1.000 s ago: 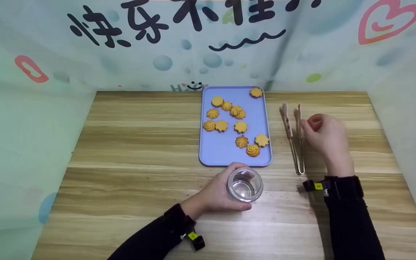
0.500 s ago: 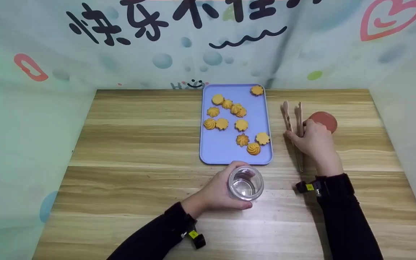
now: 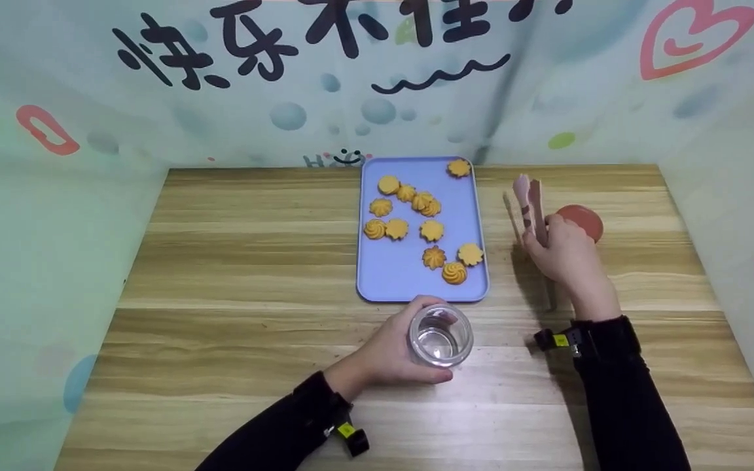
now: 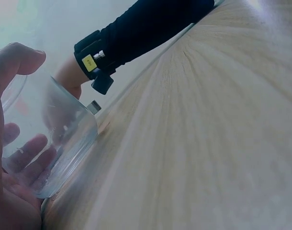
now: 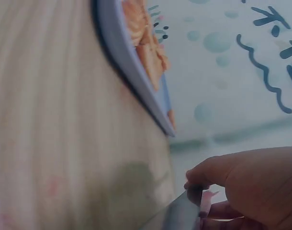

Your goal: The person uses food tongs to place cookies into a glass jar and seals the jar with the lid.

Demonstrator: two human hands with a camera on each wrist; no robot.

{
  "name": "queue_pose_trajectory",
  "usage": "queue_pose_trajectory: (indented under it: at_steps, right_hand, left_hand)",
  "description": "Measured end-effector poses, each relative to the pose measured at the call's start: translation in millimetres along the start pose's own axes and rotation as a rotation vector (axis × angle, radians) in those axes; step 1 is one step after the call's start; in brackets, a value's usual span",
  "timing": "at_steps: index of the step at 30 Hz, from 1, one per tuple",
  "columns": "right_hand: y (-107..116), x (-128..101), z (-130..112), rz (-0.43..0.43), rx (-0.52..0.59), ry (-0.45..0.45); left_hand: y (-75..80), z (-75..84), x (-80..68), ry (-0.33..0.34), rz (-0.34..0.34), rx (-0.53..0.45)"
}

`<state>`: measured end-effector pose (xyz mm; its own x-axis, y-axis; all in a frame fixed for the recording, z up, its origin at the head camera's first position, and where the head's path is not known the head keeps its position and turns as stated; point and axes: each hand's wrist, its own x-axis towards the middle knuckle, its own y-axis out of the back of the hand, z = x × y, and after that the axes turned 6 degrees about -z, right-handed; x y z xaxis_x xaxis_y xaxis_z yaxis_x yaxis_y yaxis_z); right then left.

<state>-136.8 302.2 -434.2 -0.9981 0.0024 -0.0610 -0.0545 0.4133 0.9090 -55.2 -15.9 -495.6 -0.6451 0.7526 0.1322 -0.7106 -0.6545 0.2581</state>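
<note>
My left hand [image 3: 393, 350] is wrapped around a clear glass jar [image 3: 441, 335] that stands upright on the wooden table, just in front of the tray; the left wrist view shows my fingers through the jar [image 4: 50, 139]. My right hand [image 3: 563, 255] grips a pair of wooden tongs [image 3: 527, 203] and lifts them off the table, tips pointing away. In the right wrist view my fingers [image 5: 241, 182] pinch the tongs' handle. A blue tray [image 3: 410, 278] holds several orange cookies [image 3: 430, 229].
A round red-brown lid [image 3: 583, 219] lies on the table just right of my right hand. Printed backdrop walls enclose the table on the left, back and right. Bare wood stretches left of the tray.
My right hand closed on the tongs and raised them from the table, uncovering the red-brown lid. My left hand stayed on the jar.
</note>
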Motion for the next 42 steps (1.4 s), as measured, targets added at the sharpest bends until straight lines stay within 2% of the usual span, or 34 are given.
queue_pose_trajectory:
  at_steps: [7,16,23,28,34,40,42]
  right_hand:
    - [20,-6,-13,0.045,0.09,0.046]
    - [37,-19,-34,0.07,0.095,0.099]
    - [44,-28,-45,0.117,0.088,0.231]
    - [43,-33,-53,0.14,0.045,0.282]
    - [33,-36,-67,0.056,-0.051,0.304]
    - [16,-35,-73,0.024,-0.132,0.295]
    - [11,-33,-74,0.015,-0.141,0.279]
  left_hand:
    - [1.0,1.3,0.7,-0.009,0.0,-0.002]
    - [-0.6,3.1,-0.8,0.011,0.009,-0.01]
    - [0.1,2.9,-0.4,0.014,0.01,0.004]
    - [-0.6,2.1,-0.7,0.008,0.01,-0.005]
    - [-0.2,2.8,-0.2,0.003,0.005,-0.029]
    - [0.0,4.2,0.0,-0.002,0.006,-0.024]
    - [1.6,12.9,-1.0,0.004,0.001,-0.024]
